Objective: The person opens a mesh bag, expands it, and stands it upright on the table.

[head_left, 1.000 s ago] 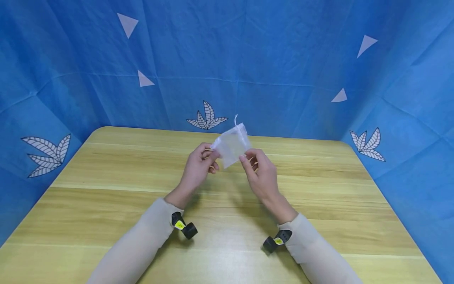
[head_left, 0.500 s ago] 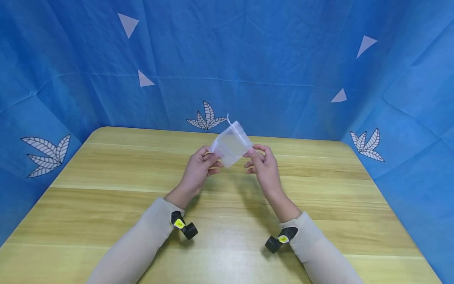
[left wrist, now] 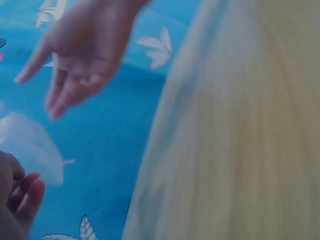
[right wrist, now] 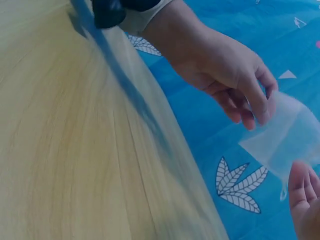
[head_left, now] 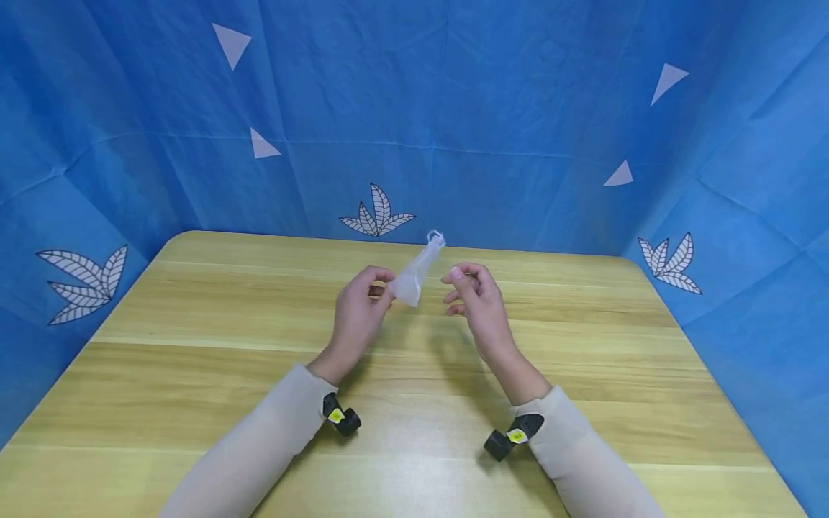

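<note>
A small sheer white drawstring pouch (head_left: 414,277) is held up over the table, turned edge-on and narrow in the head view. My left hand (head_left: 360,306) pinches one corner between thumb and fingers. The pouch's thin cord loop (head_left: 436,236) sticks out at its far end. Apart from the pouch, to its right, my right hand (head_left: 478,298) hovers with loosely bent fingers and nothing in them. The right wrist view shows the sheer pouch (right wrist: 287,132) spread flat, gripped by the left hand (right wrist: 220,70), with my right fingertips (right wrist: 300,175) close by its edge.
A pale wood-grain table (head_left: 414,432) spreads under both arms. Behind it and at the sides hangs a blue curtain (head_left: 505,93) with white triangles and leaf prints. Each wrist wears a black camera, the left-wrist camera (head_left: 346,421) and the right-wrist camera (head_left: 501,444).
My right hand has let go of the pouch, after shifting its grip along the edge. The pouch has swung from facing flat to narrow, still in the left hand, which has turned slightly.
</note>
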The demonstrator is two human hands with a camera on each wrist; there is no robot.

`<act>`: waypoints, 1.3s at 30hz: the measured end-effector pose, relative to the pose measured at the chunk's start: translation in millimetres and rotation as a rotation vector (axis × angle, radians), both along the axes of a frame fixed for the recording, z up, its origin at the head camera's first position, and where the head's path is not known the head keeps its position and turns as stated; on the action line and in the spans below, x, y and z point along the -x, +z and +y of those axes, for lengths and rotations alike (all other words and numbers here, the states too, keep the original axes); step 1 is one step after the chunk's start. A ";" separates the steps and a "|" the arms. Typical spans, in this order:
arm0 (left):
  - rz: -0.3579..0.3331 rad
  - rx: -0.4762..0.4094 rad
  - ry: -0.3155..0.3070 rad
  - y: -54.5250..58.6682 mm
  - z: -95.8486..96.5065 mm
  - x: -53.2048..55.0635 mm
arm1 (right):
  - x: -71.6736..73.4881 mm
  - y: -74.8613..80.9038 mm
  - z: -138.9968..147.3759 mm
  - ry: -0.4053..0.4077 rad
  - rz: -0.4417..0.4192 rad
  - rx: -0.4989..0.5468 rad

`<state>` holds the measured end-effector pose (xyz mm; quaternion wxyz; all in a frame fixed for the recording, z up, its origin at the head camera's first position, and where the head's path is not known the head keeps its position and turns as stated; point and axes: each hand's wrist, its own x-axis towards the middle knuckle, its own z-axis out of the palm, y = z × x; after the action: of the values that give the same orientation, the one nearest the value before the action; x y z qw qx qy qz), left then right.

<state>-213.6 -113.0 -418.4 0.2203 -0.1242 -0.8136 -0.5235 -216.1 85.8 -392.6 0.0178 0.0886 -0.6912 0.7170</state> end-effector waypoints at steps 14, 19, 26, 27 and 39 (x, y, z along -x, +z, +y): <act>0.528 0.503 0.055 -4.3 -2.6 -2.5 | 4.3 -4.8 2.2 -0.101 -0.030 -0.055; 0.501 0.557 -0.002 -7.6 -2.6 -0.5 | 8.4 -6.9 5.6 -0.148 0.056 -0.102; 0.132 0.443 0.005 -5.4 -4.9 1.7 | 14.4 -11.2 12.6 -0.120 0.177 -0.235; 0.064 0.397 0.012 -4.7 -5.5 2.8 | 15.2 -12.5 13.1 -0.105 0.183 -0.254; -0.264 0.101 -0.072 -0.2 -11.4 10.5 | 21.3 -24.9 16.8 0.014 0.173 -0.445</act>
<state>-224.1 -124.4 -418.6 0.0861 -0.0943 -0.8559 -0.5011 -237.4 102.6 -417.5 0.0522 0.1564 -0.8273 0.5370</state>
